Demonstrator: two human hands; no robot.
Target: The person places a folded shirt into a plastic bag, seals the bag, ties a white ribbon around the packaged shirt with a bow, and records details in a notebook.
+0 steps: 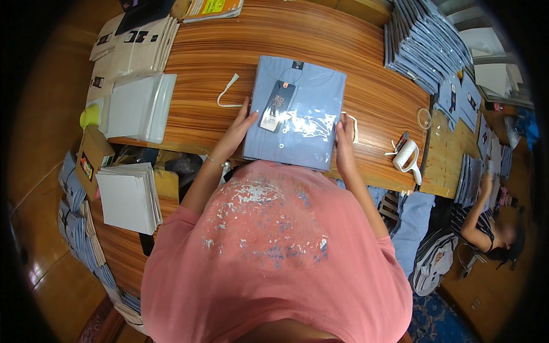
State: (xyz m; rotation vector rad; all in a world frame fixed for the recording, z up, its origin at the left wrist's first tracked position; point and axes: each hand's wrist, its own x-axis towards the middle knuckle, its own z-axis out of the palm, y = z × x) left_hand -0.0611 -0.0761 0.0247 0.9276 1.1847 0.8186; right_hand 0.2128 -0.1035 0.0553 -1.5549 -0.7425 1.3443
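A folded light-blue shirt in glossy clear plastic lies at the front of the wooden table, close against my body. A dark hang tag shows on its front, with pale buttons below it. My left hand grips its left edge, thumb on top. At the right edge, my right hand presses with its fingers along the side. Whether more shirts lie beneath is hard to see. A white strip sticks out on the left, and another white strip end shows beside my right hand.
A tall stack of blue shirts stands at the far right. Nearer are a white lint roller and a clear tape ring. Beige packed garments, clear bags and white boards are leftward. Another person works at right.
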